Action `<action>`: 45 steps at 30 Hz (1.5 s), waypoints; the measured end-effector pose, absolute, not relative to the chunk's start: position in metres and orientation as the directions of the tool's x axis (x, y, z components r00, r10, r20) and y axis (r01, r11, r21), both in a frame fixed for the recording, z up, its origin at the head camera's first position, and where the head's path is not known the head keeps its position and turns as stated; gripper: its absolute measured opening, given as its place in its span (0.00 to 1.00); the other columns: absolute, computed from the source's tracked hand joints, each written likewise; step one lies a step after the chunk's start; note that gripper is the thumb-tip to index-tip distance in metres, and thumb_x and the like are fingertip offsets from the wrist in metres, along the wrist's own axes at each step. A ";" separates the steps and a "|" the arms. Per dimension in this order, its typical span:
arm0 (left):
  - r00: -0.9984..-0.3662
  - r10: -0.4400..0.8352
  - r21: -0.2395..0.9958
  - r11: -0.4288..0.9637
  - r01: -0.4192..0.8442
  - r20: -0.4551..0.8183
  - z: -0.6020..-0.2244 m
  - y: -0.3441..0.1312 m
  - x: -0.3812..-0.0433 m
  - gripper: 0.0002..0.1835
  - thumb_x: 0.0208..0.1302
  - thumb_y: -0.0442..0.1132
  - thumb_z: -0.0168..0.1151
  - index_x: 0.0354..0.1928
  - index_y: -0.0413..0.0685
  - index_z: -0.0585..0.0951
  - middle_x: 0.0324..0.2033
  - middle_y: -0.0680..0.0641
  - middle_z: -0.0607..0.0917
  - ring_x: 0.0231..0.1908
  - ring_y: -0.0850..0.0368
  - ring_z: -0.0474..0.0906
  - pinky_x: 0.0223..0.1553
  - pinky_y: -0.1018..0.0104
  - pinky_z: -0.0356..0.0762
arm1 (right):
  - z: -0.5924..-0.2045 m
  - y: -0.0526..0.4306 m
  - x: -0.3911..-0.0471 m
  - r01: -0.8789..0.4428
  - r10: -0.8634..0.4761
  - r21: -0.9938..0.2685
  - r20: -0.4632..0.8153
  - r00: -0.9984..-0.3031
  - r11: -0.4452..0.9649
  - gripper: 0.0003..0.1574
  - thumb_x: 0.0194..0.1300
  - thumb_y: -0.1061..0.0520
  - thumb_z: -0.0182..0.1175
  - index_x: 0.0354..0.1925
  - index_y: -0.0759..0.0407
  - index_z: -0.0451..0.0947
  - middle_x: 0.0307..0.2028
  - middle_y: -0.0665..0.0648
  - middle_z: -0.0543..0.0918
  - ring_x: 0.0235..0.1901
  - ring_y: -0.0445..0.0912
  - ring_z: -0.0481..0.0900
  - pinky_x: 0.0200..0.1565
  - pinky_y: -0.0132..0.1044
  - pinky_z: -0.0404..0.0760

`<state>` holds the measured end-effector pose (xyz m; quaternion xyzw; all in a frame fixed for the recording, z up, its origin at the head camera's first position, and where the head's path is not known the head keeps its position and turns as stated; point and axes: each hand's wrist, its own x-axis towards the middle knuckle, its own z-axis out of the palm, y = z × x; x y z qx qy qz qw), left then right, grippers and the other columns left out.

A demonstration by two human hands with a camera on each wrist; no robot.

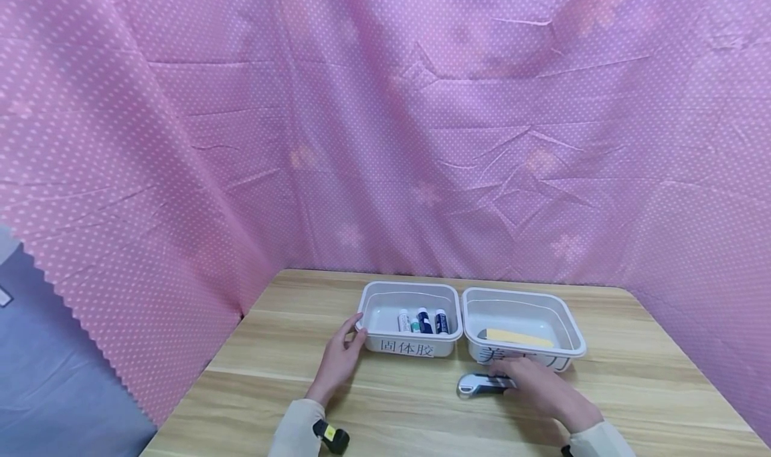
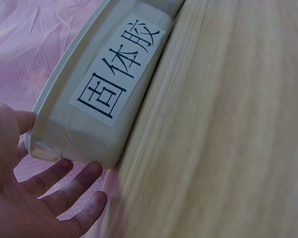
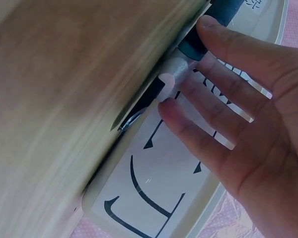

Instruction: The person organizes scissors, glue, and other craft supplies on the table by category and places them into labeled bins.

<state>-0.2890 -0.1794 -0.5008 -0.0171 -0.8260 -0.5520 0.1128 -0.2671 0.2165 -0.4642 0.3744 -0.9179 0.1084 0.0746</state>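
Observation:
My left hand [image 1: 342,358] is at the left front corner of a white plastic box [image 1: 369,342], thumb and index finger touching its rim and the other fingers spread loosely. Several glue sticks [image 1: 424,320] lie inside that box. In the left wrist view the box's label [image 2: 120,72] faces the camera. My right hand [image 1: 533,385] holds a grey and dark utility knife [image 1: 476,385] in front of a second white box [image 1: 572,347]. In the right wrist view the thumb presses one side of the knife [image 3: 176,69], with fingertips at its other side. A yellow-handled knife [image 1: 519,338] lies in the second box.
Both boxes stand side by side on a wood-grain table [image 1: 241,370], towards its back edge. A pink dotted curtain [image 1: 421,142] hangs behind and at the sides. The second box's label [image 3: 154,183] is partly hidden by the right hand.

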 end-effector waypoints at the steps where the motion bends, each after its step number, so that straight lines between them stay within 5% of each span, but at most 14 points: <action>1: -0.974 -0.095 0.908 0.389 0.152 0.204 -0.501 -0.180 -0.289 0.27 0.77 0.52 0.55 0.74 0.55 0.70 0.67 0.34 0.76 0.51 0.46 0.84 0.55 0.49 0.82 | -0.464 0.216 -0.267 -0.705 -0.672 -0.140 0.220 -0.707 0.696 0.24 0.50 0.64 0.76 0.46 0.49 0.86 0.44 0.46 0.88 0.44 0.41 0.83 0.47 0.43 0.84; 45: -0.973 -0.085 0.907 0.387 0.166 0.215 -0.503 -0.181 -0.291 0.28 0.78 0.52 0.55 0.74 0.55 0.70 0.64 0.35 0.77 0.48 0.47 0.85 0.52 0.53 0.83 | -0.447 0.215 -0.260 -0.719 -0.662 -0.142 0.300 -0.687 0.681 0.22 0.54 0.64 0.75 0.46 0.47 0.84 0.42 0.42 0.86 0.42 0.39 0.84 0.44 0.42 0.86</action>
